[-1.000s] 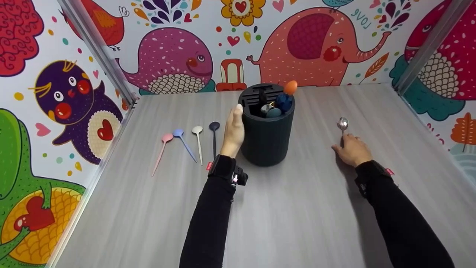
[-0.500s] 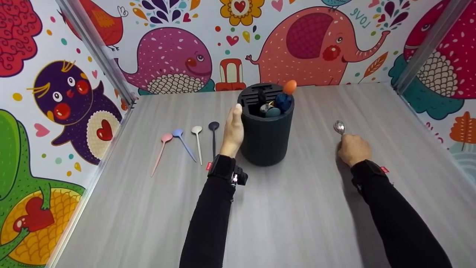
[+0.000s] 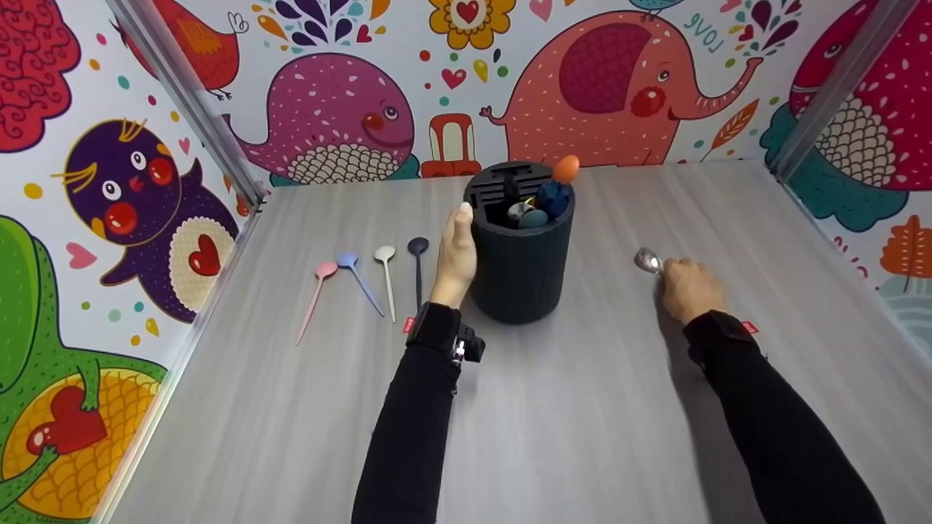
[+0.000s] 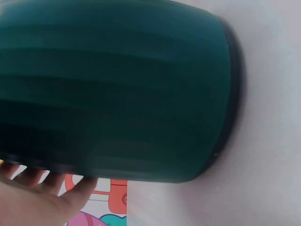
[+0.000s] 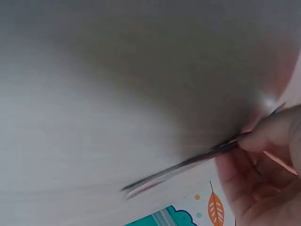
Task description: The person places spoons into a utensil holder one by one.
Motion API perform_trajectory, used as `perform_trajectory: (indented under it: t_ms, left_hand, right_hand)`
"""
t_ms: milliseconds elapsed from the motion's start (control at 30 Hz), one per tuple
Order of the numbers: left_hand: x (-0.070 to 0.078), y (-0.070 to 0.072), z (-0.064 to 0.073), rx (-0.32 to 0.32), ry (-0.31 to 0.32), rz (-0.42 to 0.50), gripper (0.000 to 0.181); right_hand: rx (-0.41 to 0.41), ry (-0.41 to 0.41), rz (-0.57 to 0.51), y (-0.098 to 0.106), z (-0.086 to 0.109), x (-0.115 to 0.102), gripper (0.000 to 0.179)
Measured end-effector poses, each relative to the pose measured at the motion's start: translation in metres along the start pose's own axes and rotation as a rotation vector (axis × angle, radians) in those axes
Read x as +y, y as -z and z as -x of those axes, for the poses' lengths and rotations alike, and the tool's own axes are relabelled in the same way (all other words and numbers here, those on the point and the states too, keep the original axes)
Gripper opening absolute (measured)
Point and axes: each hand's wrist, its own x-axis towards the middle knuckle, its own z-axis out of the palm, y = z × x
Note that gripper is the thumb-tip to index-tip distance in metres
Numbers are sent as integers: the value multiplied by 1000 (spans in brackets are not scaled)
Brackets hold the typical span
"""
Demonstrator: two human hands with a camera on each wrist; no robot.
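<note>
In the head view my right hand (image 3: pixel 693 290) pinches a metal spoon (image 3: pixel 648 260) by its handle, low over the table on the right. Its shiny bowl points left, out past my fingers. The right wrist view shows the thin spoon handle (image 5: pixel 188 163) between thumb and fingers. My left hand (image 3: pixel 457 255) lies against the left side of a dark utensil holder (image 3: pixel 518 280), its fingers extended along the wall and partly hidden behind it. In the left wrist view several fingers touch the ribbed wall of the holder (image 4: pixel 117 94), which stands upright.
Four slots aside, the holder carries an orange-tipped utensil (image 3: pixel 566 169), a blue one (image 3: pixel 553 198) and others. Left of it lie a pink spoon (image 3: pixel 325 270), a blue spoon (image 3: pixel 349 260), a white spoon (image 3: pixel 385 254) and a dark spoon (image 3: pixel 418 246). Printed walls surround the table (image 3: pixel 553 437).
My right hand has closed on the spoon's handle and turned it, so the bowl has swung left and toward me. The left hand has stayed at the holder.
</note>
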Motion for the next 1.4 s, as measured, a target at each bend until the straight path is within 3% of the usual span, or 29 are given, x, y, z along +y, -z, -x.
perform_trajectory:
  t_ms: [267,533,1100,1233,1400]
  left_hand:
    - [-1,0,1,4,17,-21,63]
    - [1,0,1,-4,26,-25,64]
    - [1,1,1,4,35,-35,64]
    - [1,1,1,10,38,-48,64]
    - [1,1,2,3,25,-37,63]
  right_hand:
    - [-205,-53,21,4,2,-5,31]
    - [-323,-106,-41,9,-1,-6,30]
    - [-444,-60,-170,12,-7,-19,36]
    - [-451,-42,-204,11,-9,-23,43]
    - [-413,-18,-284,14,-11,-30,35]
